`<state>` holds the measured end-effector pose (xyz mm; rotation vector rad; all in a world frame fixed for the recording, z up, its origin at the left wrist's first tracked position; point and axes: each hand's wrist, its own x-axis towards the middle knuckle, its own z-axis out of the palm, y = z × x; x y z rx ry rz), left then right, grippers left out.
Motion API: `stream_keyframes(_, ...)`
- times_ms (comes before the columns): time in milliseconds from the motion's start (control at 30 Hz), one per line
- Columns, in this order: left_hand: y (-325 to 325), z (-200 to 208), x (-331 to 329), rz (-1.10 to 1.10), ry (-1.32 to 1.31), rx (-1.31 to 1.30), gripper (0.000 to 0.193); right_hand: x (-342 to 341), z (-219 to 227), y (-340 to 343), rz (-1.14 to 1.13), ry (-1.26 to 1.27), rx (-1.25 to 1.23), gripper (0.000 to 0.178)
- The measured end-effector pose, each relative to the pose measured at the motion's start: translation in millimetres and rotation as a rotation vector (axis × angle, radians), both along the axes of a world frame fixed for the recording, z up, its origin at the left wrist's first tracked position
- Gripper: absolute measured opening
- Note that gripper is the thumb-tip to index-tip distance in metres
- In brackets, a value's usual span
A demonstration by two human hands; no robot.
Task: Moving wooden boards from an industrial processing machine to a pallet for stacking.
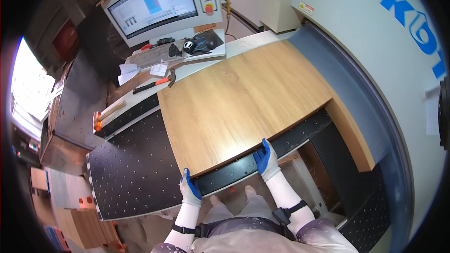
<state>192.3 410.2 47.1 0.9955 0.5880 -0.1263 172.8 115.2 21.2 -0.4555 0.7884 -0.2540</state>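
Observation:
A large wood-grain panel (239, 98) lies flat on the machine's black table, its near edge toward me. My left hand (191, 189), in a white glove with a blue palm, holds the panel's near left corner. Further right along the same edge, my right hand (267, 160), gloved alike, grips the panel's rim with its fingers up against it. The undersides of both hands are hidden. A wood-grain strip (349, 133) runs beside the panel's right end, along the dark blue curtain of the machine.
The studded black table (136, 173) reaches out to the left. A claw hammer (157, 83) and an orange-headed mallet (108, 113) lie on the far left ledge. Behind them stands a control monitor (154, 7). Stacked boards (82, 227) sit low at the left.

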Motion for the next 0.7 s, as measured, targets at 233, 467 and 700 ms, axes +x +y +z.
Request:
stream_keyframes(233,-8.8,-9.8,7.5,0.079,-0.059,0.035,0.044,57.3,9.5,52.2,-0.024,0.521,-0.553,0.109)
stream_keyframes(467,0.9,-4.0,3.5,0.064,-0.167,0.120,0.052,61.8,18.7,72.0,-0.137,0.617,-0.493,0.108)
stream_keyframes(700,35.2,-6.5,15.6,-0.096,-0.243,0.148,0.048,34.4,-0.8,74.2,-0.211,0.062,-0.496,0.088)
